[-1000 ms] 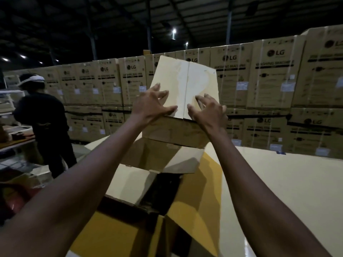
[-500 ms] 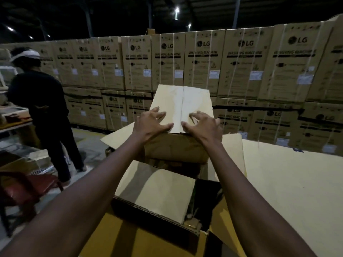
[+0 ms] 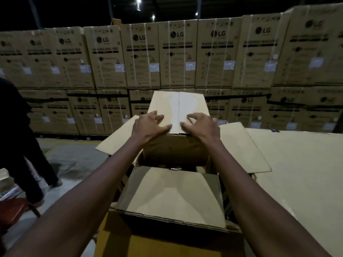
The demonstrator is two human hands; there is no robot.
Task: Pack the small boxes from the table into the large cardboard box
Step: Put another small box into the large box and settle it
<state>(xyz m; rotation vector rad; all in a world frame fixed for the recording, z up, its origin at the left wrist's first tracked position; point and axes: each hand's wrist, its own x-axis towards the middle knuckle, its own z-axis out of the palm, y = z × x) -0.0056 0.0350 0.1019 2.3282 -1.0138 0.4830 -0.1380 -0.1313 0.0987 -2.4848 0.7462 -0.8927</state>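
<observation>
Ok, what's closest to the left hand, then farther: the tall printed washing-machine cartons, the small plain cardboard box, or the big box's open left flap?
1. small plain cardboard box: right under the left hand.
2. open left flap of the big box: just left of the hand, lower.
3. washing-machine cartons: stacked far behind.

Half-seen boxes in a dim warehouse

The bottom of the small box [image 3: 178, 108] is lost in the dark opening of the large cardboard box [image 3: 174, 191], whose contents I cannot make out. The left hand [image 3: 148, 127] and right hand [image 3: 202, 127] cover its near top corners. A person [image 3: 16, 127] is cut off at the left edge. On the washing machine cartons [image 3: 178, 58] the white labels [image 3: 154, 67] are too blurred to read.
</observation>
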